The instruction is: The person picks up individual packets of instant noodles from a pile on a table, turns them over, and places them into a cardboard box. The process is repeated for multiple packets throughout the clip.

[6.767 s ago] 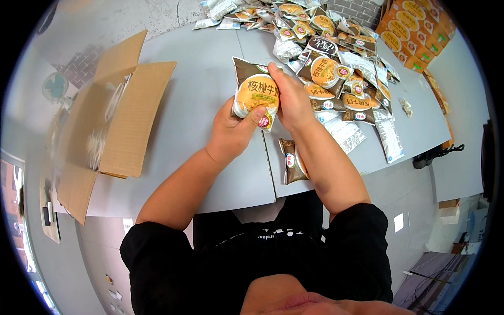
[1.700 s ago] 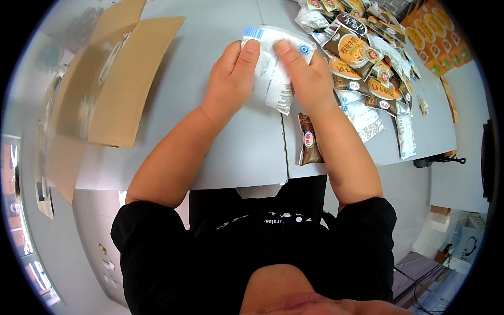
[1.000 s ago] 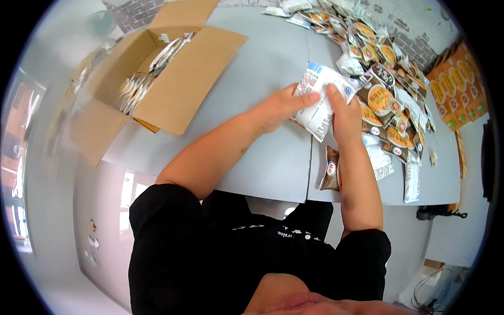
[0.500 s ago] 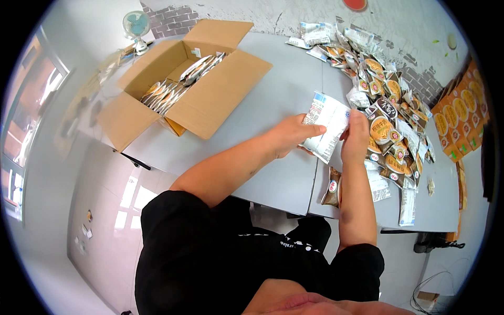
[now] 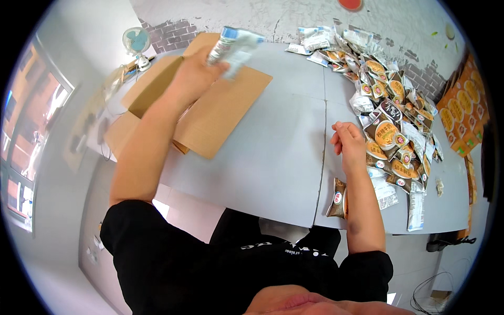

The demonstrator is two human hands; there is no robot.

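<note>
My left hand (image 5: 198, 71) reaches over the cardboard box (image 5: 231, 107), closed on a milk powder pouch (image 5: 239, 50) with its white and blue back showing. The pouch is blurred by motion. My left arm and hand hide most of the box's inside. My right hand (image 5: 348, 140) hovers over the table beside the heap of pouches (image 5: 386, 131), its fingers loosely bent and apart, holding nothing. One brown pouch (image 5: 337, 199) lies by itself near the table's front edge, left of my right forearm.
A grey table (image 5: 273, 152) with a seam (image 5: 323, 157) carries everything. Behind the box stands a small fan (image 5: 136, 44). Orange printed cartons (image 5: 462, 115) stand at the far right. A crumpled white scrap (image 5: 439, 186) lies on the table's right part.
My left hand has carried the pouch from the table's middle up and left to above the box. My right hand has let go of the pouch and lowered slightly.
</note>
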